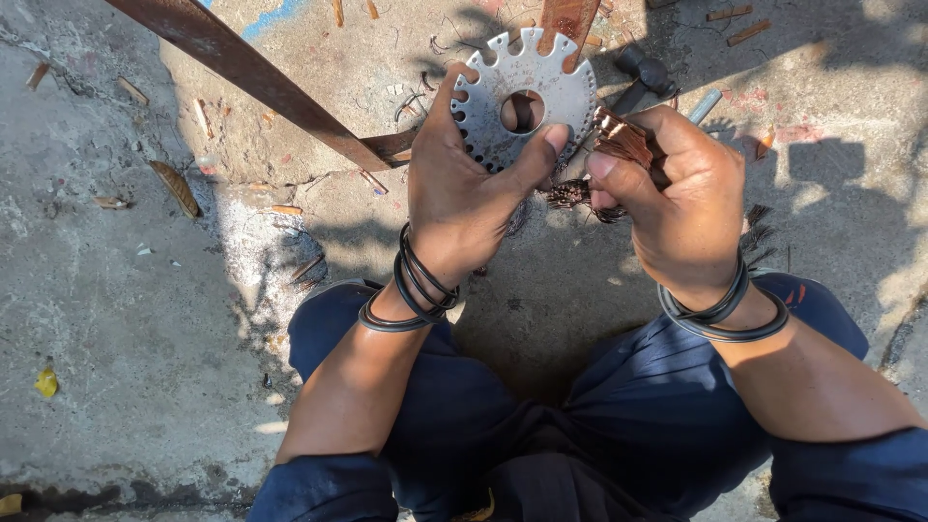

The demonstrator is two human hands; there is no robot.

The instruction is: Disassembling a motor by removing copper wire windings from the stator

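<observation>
Notched disc (525,97) left of wire bundle (619,145)

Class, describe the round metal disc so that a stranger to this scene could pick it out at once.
Start at the long rusty bar crossing the concrete ground. Just right of its lower end, the left hand holds a flat silvery metal disc. Notches around its rim and a central hole set it apart.

No package, label, sign or screen shows anywhere in the view.
</observation>
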